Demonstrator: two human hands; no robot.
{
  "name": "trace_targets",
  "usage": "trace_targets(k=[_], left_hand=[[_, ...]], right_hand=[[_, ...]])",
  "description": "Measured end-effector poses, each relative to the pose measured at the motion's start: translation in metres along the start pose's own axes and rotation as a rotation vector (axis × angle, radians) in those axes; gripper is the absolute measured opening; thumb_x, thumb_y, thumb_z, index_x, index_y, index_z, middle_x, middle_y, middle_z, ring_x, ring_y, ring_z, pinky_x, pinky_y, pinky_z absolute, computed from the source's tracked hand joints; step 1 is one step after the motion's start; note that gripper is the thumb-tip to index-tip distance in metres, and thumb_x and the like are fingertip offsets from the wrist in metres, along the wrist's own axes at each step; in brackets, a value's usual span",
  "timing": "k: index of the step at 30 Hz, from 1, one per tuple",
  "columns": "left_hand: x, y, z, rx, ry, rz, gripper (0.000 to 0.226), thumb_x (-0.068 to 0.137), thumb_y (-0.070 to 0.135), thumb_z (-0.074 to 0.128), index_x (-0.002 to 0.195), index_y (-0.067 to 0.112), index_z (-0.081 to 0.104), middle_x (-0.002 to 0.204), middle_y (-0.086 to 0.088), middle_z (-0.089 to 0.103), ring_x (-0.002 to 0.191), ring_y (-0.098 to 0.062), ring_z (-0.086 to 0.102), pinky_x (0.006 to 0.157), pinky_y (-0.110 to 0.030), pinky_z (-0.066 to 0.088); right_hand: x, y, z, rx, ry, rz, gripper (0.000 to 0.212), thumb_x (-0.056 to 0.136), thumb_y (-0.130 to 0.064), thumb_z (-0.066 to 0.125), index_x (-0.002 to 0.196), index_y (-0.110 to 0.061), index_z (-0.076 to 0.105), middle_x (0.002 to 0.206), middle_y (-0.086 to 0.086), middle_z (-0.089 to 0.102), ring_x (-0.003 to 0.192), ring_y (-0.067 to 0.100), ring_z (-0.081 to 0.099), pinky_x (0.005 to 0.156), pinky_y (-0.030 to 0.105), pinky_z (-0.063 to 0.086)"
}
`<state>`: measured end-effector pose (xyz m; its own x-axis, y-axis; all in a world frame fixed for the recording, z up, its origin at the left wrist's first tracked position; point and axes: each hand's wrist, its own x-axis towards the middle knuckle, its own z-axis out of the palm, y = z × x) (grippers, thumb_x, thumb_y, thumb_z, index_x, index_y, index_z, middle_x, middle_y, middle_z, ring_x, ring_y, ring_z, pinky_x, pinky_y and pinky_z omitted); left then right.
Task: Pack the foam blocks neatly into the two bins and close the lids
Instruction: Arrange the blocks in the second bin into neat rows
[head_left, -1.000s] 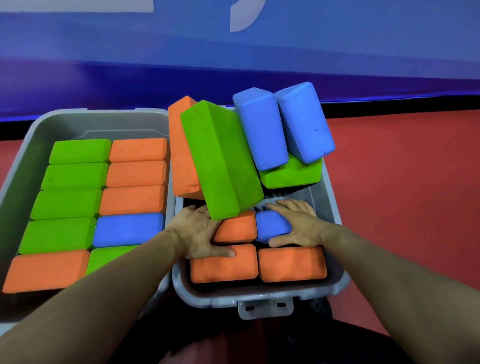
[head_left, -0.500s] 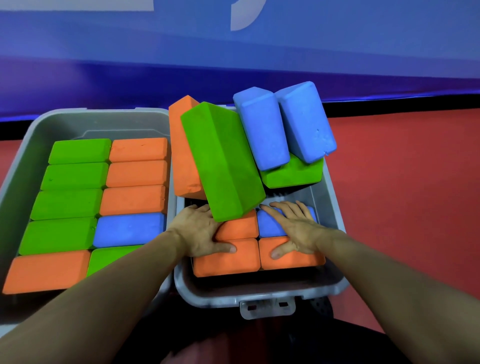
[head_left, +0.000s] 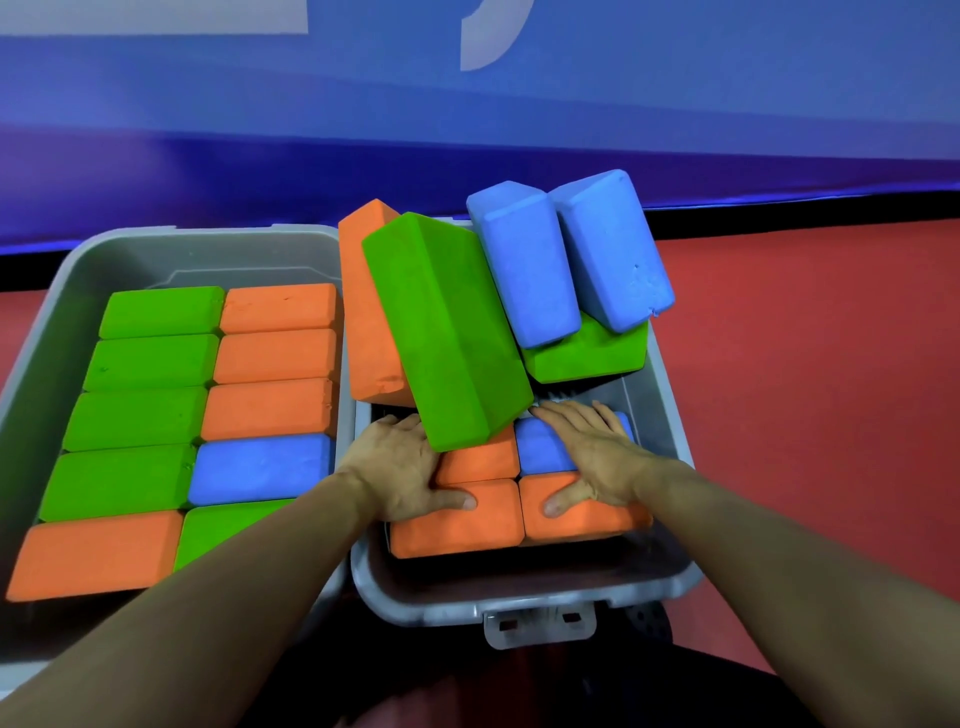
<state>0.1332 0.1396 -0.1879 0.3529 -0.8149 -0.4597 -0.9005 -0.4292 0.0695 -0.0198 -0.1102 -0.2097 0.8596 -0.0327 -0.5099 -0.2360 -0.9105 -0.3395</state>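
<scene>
Both forearms reach up from the lower corners toward centre frame. Left hand (head_left: 402, 467) lies flat, palm down, thumb stretched out to the right. Right hand (head_left: 597, 457) lies flat too, fingers spread and pointing upper left, thumb angled toward lower left.

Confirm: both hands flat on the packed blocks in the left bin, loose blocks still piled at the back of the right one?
Not quite. The head view shows the left hand and right hand flat on packed blocks in the right bin, not the left bin. The rest is right.
</scene>
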Motion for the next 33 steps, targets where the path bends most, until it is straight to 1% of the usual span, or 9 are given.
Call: trace_targets(k=[6,10,13,17,22,24,27,30,33], left_hand=[[-0.006,-0.001,-0.002,-0.022,0.007,0.046,0.128,0.063,0.100,0.037,0.159,0.021,0.010,0.163,-0.006,0.027,0.148,-0.023,0.027,0.122,-0.042,0.015],[-0.006,0.000,0.001,0.039,-0.089,0.078,0.144,0.051,0.105,0.038,0.160,0.019,0.001,0.166,-0.006,0.014,0.150,-0.025,0.017,0.124,-0.045,0.008],[-0.002,-0.001,0.002,0.020,-0.096,0.067,0.142,0.052,0.104,0.042,0.160,0.020,0.001,0.167,-0.005,0.013,0.151,-0.024,0.017,0.124,-0.046,0.011],[-0.003,-0.002,0.001,-0.012,-0.086,0.083,0.139,0.056,0.102,0.045,0.160,0.022,0.000,0.166,-0.005,0.017,0.151,-0.024,0.019,0.123,-0.045,0.011],[-0.006,0.005,0.005,0.065,-0.105,0.067,0.145,0.054,0.105,0.031,0.160,0.013,-0.007,0.168,-0.011,0.000,0.155,-0.023,-0.004,0.124,-0.043,-0.010],[-0.014,0.008,0.002,0.024,-0.130,0.035,0.145,0.057,0.103,0.032,0.159,0.009,-0.009,0.168,-0.012,-0.006,0.155,-0.023,-0.008,0.124,-0.042,-0.011],[-0.033,0.006,-0.013,-0.282,-0.101,-0.050,0.142,0.056,0.098,0.051,0.161,0.015,0.003,0.167,-0.010,0.011,0.154,-0.023,0.013,0.126,-0.037,0.006],[-0.054,0.003,-0.045,-0.591,-0.125,-0.208,0.109,0.059,0.090,0.065,0.142,0.021,0.050,0.141,0.000,0.056,0.127,-0.021,0.054,0.105,-0.028,0.041],[-0.065,0.007,-0.072,-0.755,0.042,-0.360,0.114,0.040,0.106,0.047,0.124,0.033,0.066,0.122,0.005,0.071,0.111,-0.019,0.065,0.096,-0.036,0.052]], right_hand=[[-0.013,-0.007,-0.006,-0.097,0.013,0.002,0.132,0.059,-0.087,0.067,0.158,-0.041,-0.006,0.165,-0.007,-0.008,0.153,0.017,-0.013,0.122,0.055,-0.011],[-0.018,-0.015,-0.002,-0.142,-0.122,0.053,0.149,0.051,-0.092,0.066,0.154,-0.037,-0.027,0.164,-0.004,-0.029,0.149,0.018,-0.033,0.118,0.058,-0.019],[-0.017,-0.021,-0.001,-0.152,-0.143,0.082,0.157,0.047,-0.090,0.071,0.151,-0.035,-0.033,0.163,-0.004,-0.030,0.149,0.021,-0.032,0.117,0.061,-0.020],[-0.017,-0.024,-0.005,-0.141,-0.107,0.071,0.153,0.050,-0.090,0.070,0.154,-0.035,-0.028,0.165,-0.005,-0.011,0.153,0.022,-0.017,0.118,0.060,-0.017],[-0.023,-0.034,-0.013,-0.105,-0.151,0.129,0.145,0.058,-0.085,0.071,0.156,-0.034,-0.023,0.166,-0.005,-0.025,0.152,0.018,-0.025,0.118,0.056,-0.020],[-0.027,-0.046,-0.028,-0.036,-0.122,0.157,0.134,0.065,-0.081,0.070,0.159,-0.033,-0.012,0.166,-0.009,-0.022,0.154,0.017,-0.018,0.121,0.056,-0.015],[-0.037,-0.068,-0.062,0.132,0.037,0.156,0.119,0.068,-0.079,0.069,0.161,-0.029,0.015,0.168,-0.009,0.012,0.155,0.017,0.012,0.125,0.053,0.007],[-0.053,-0.094,-0.090,0.462,0.219,0.119,0.068,0.085,-0.040,0.079,0.142,-0.013,0.053,0.138,-0.004,0.058,0.127,0.011,0.053,0.114,0.032,0.037],[-0.071,-0.124,-0.101,0.577,0.312,0.187,0.063,0.089,-0.030,0.076,0.141,-0.004,0.053,0.140,0.002,0.058,0.125,0.012,0.054,0.111,0.031,0.040]])
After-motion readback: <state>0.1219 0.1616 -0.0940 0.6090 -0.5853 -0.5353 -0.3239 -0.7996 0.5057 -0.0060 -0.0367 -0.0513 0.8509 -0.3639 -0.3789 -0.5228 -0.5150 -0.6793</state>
